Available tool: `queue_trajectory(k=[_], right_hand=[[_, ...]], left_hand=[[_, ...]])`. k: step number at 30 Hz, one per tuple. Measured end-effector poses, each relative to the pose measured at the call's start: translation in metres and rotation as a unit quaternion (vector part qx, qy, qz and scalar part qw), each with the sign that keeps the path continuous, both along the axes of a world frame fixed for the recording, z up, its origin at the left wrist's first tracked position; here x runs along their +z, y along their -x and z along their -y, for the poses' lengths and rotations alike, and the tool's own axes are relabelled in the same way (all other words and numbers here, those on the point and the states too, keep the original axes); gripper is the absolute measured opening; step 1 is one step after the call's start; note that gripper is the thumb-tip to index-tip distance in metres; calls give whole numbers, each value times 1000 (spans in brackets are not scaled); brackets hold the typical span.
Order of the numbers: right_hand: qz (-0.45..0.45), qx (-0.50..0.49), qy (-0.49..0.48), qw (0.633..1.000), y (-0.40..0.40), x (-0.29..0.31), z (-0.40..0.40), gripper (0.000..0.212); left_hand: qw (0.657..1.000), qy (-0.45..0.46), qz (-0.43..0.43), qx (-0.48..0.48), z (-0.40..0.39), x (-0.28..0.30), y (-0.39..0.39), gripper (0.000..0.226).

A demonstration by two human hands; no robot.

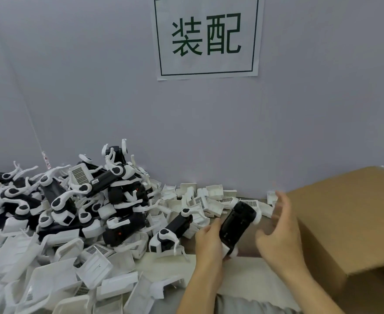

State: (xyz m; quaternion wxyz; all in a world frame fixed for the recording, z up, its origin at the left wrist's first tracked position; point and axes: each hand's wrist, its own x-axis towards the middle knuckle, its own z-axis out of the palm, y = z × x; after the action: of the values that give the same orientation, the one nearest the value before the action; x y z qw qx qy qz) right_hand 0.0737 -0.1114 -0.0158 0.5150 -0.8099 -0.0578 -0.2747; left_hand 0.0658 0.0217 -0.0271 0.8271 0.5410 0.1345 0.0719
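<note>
My left hand [209, 242] grips a black oblong plastic body with white end pieces [237, 223], held tilted above the table near the middle. My right hand [277, 232] hovers just to the right of it with fingers spread and relaxed, holding nothing. A big heap of assembled black-and-white parts with curved white arms [77, 200] lies at the left. Loose white plastic covers with mesh grilles [91, 268] are scattered in front of the heap and along the wall.
A brown cardboard box [349, 223] stands at the right, close to my right hand. A grey wall [96, 87] closes off the back, with a paper sign [207, 35] printed in dark green characters. The table edge runs near the bottom.
</note>
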Motion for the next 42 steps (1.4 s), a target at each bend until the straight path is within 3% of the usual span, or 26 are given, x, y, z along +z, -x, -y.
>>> queue_trajectory(k=[2,4,6,8,12,14,17,20,23,25,27,30,33,36,38,42], right_hand=[[43,70,138,987,-2,3,11,101],[28,140,241,960,-5,5,18,98],[9,169,246,954,-9,0,23,86],[-19,154,223,962,-11,-7,23,75],[-88,110,81,987,-10,-15,15,49],[-117,91,18,989,-8,-14,5,36],[-163,64,-22,984,-6,-16,-8,30],[-215,59,-147,964,-9,-19,-8,28],[-237,66,-350,904,-12,-17,0,30],[-227,70,-409,881,-15,-17,2,40],[-211,97,-413,880,-14,-15,-3,44],[-195,150,-314,917,-8,-18,-13,41],[-171,148,-85,970,-3,-23,-19,35],[-114,121,137,977,-1,-25,-20,38],[-84,104,190,973,2,-22,-19,45],[-77,123,190,971,7,-14,-18,45]], left_hand=[[999,-40,6,-11,2,-2,-1,24],[996,-83,17,-24,6,-4,-1,21],[996,-80,15,-24,7,-6,-3,15],[1000,-21,5,-13,4,-5,-3,25],[987,146,73,4,1,3,-2,33],[988,83,123,35,3,3,-1,32],[984,-70,127,102,4,0,0,39],[982,-75,111,136,2,0,1,42],[986,-80,94,113,5,0,0,32],[990,-88,79,75,10,0,0,24],[993,-86,75,28,12,-2,0,17],[995,-55,78,-36,14,-1,1,26],[998,-49,48,3,14,-2,-2,29],[997,-34,33,60,10,-5,-5,28],[995,-28,49,78,9,-4,-5,22],[993,-46,90,65,10,-3,-3,12]])
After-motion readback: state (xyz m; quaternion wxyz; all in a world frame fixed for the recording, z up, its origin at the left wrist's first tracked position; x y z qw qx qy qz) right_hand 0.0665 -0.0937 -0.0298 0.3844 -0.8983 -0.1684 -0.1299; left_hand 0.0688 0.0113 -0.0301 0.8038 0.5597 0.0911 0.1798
